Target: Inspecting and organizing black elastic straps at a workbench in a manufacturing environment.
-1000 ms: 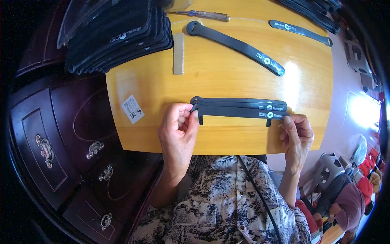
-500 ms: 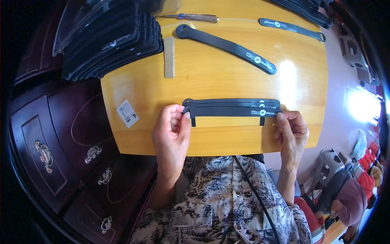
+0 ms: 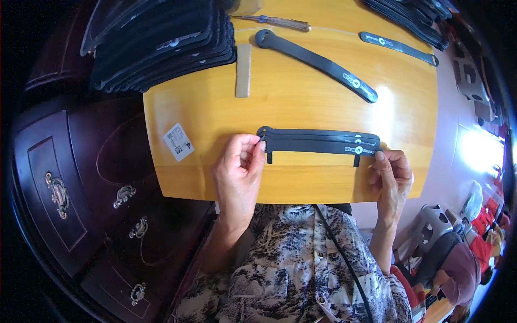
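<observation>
A few black storage straps [image 3: 318, 144] with white printing lie fanned slightly, one over another, near the table's front edge. Their rounded eyelet ends are on the left, where my left hand [image 3: 238, 169] pinches them between thumb and curled fingers. At the printed right end, the thumb and fingers of my right hand [image 3: 393, 175] grip the same straps. Two short dark tabs [image 3: 356, 160] stick out below the straps toward me. Farther back, a single larger black strap [image 3: 318, 63] lies slantwise, and a smaller strap [image 3: 398, 47] rests at the far right.
Black straps are piled in a tall stack [image 3: 161, 54] at the back left, with another pile [image 3: 412, 24] at the back right. A cardboard strip [image 3: 243, 72], a screwdriver [image 3: 280, 22] and a white label [image 3: 178, 142] are on the table [image 3: 204, 177]. Dark drawers [image 3: 54, 177] stand left; people sit at far right.
The whole view has shifted a little, so the table's contents appear slightly farther right. Both hands keep their hold on the straps' ends.
</observation>
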`<state>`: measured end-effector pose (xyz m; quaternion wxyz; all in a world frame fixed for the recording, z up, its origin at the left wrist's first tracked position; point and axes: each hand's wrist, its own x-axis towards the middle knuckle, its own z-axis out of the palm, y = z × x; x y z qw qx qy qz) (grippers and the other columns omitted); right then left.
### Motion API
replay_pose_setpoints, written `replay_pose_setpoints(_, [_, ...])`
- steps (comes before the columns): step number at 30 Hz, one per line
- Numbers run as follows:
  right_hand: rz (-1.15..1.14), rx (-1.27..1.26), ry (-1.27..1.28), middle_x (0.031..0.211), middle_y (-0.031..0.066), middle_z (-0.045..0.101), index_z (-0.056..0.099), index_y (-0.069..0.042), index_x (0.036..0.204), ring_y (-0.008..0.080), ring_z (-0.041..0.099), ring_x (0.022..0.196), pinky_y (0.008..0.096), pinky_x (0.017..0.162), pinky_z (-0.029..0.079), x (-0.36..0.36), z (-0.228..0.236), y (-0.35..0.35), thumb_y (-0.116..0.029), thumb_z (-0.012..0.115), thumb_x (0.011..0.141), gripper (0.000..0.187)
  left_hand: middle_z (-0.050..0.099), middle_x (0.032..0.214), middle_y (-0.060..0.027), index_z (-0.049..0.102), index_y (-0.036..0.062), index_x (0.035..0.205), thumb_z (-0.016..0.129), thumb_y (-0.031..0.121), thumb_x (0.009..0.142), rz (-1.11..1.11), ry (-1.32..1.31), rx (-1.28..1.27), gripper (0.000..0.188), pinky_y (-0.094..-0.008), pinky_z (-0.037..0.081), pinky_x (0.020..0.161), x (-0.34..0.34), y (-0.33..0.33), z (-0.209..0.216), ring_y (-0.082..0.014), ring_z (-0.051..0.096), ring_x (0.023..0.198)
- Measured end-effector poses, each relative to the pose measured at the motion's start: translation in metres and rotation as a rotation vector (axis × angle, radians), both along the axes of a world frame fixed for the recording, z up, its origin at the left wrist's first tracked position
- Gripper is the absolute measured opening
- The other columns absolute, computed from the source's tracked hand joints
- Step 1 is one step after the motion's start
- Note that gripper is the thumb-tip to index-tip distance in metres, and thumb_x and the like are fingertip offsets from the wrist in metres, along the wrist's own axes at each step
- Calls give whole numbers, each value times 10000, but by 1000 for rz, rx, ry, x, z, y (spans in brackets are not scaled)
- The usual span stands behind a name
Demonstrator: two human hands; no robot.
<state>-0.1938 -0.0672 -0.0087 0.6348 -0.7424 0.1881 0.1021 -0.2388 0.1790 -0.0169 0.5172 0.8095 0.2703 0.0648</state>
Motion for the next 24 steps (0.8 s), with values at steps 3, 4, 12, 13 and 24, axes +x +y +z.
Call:
replay_pose_setpoints(3, [-11, -49, -9, 656, -16, 593, 620, -54, 854, 27, 491, 491, 165, 420, 340, -1, 0, 3, -174, 671, 882, 133, 627, 733, -62, 602, 9, 929, 661, 13, 839, 8, 4, 17, 108, -241, 482, 558, 0, -1, 0, -95, 569, 598])
replay_pose_setpoints(4, [-24, -68, -9, 653, -17, 592, 621, -55, 856, 28, 492, 494, 167, 422, 343, -1, 0, 5, -177, 675, 880, 135, 629, 733, -65, 602, 9, 931, 664, 18, 839, 6, -13, 5, 111, -246, 483, 555, -1, 0, -3, -99, 573, 596])
replay_pose_setpoints(12, [34, -86, -363, 728, 65, 616, 612, -6, 846, 107, 541, 552, 208, 450, 391, -26, -14, -18, -91, 654, 856, 95, 638, 742, -106, 595, 23, 958, 676, 26, 827, -8, -96, 102, 154, -283, 491, 541, -2, -4, -5, -169, 611, 591])
replay_pose_setpoints(13, [74, -100, -487, 748, 91, 624, 612, 7, 836, 142, 555, 561, 223, 463, 412, -29, -17, -24, -81, 664, 833, 103, 639, 743, -105, 593, 25, 965, 677, 25, 827, -8, -117, 113, 162, -285, 492, 540, -1, -4, -6, -169, 612, 591])
replay_pose_setpoints(24, [877, -112, -1024, 807, 115, 667, 659, -60, 808, 152, 611, 577, 221, 465, 481, -17, 38, -3, -94, 743, 671, 164, 645, 766, -112, 588, 15, 972, 657, 46, 848, -11, -61, 98, 145, -289, 494, 552, 1, -7, -1, -164, 613, 594])
